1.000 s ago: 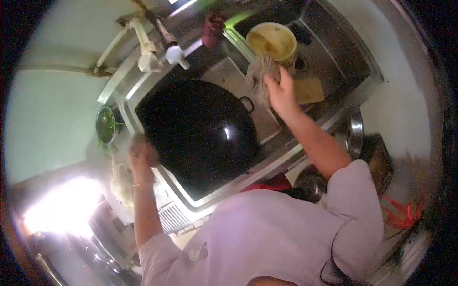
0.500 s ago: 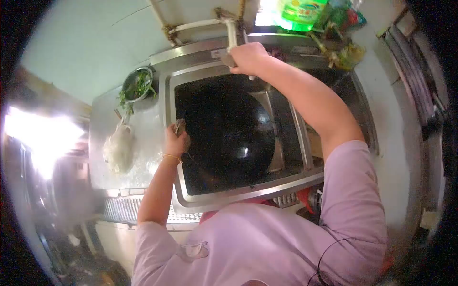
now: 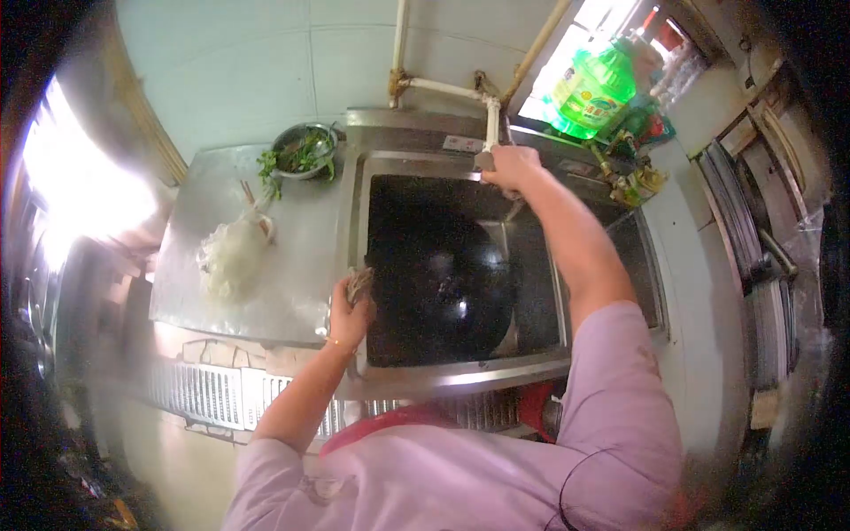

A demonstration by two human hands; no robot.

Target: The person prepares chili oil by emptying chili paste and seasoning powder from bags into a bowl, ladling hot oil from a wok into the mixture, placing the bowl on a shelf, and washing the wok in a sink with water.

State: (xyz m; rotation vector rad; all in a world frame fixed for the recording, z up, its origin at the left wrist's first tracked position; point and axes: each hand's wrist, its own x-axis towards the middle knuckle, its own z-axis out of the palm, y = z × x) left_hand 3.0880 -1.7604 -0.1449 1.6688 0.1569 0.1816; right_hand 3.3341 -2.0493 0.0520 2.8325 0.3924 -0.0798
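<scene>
A large black wok (image 3: 443, 274) sits in the left basin of the steel sink (image 3: 452, 380). At the basin's left side, my left hand (image 3: 351, 317) is closed round a greyish cloth (image 3: 359, 283) beside the wok's edge. My right hand (image 3: 512, 168) reaches to the back of the sink and is closed at the tap on the white pipe (image 3: 491, 124). A greyish rag seems to hang just under its fingers, partly hidden by the hand.
On the steel counter at left are a metal bowl of green leaves (image 3: 304, 152) and a whitish plastic bag (image 3: 232, 257). A green liquid bottle (image 3: 591, 93) stands at the back right by the window. Metal racks (image 3: 739, 212) line the right side.
My right hand has gone from the right basin, where it held a rag over a yellow bowl, to the tap. My left hand stays by the wok's left side. The view has swung leftward and upward.
</scene>
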